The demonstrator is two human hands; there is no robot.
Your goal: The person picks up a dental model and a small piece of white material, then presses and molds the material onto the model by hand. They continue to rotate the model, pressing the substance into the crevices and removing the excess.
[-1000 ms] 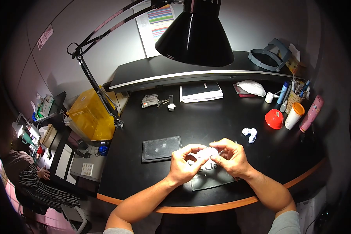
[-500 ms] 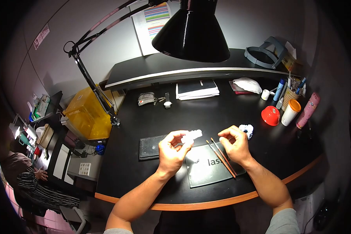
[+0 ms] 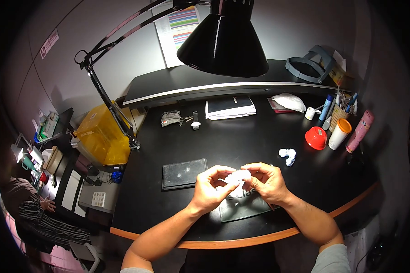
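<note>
Since the left hand [image 3: 209, 191] and right hand [image 3: 269, 184] both just fingertip-pinch the white piece [image 3: 238, 176] above the near pad [image 3: 241, 211] on the bench [image 3: 177, 144], one uneven squeeze could totally ping it loose.

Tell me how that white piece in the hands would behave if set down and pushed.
The white piece is probably light, being so small. Its uneven outline suggests it would likely slide or catch rather than roll.

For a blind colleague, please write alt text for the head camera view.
A person's left hand and right hand hold a small white piece above a lettered pad on a black desk. A black lamp hangs overhead; another white piece lies at right.
</note>
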